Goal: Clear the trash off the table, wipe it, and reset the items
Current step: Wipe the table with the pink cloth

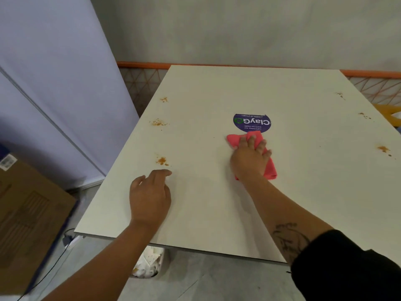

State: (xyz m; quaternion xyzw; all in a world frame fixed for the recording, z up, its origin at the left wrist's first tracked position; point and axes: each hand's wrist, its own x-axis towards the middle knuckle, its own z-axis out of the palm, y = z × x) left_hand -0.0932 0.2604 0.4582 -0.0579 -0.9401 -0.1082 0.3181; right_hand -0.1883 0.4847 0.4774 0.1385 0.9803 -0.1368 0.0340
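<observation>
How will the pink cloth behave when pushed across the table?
Probably floppy: the pink cloth lies rumpled and folded under the right hand. Likely light and thin, so it should slide easily on the smooth table while pressed. May bunch up at its loose edges.

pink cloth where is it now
Head view: the pink cloth lies on the table right of centre, under the right hand, just below the purple sticker.

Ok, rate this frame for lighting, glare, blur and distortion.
Head view: soft, even light, only faint shadows under the left hand and the right hand on the pink cloth; no glare on the matte table; wide-angle stretch toward the frame's corners; sticker lettering is legible, so little blur.
</observation>
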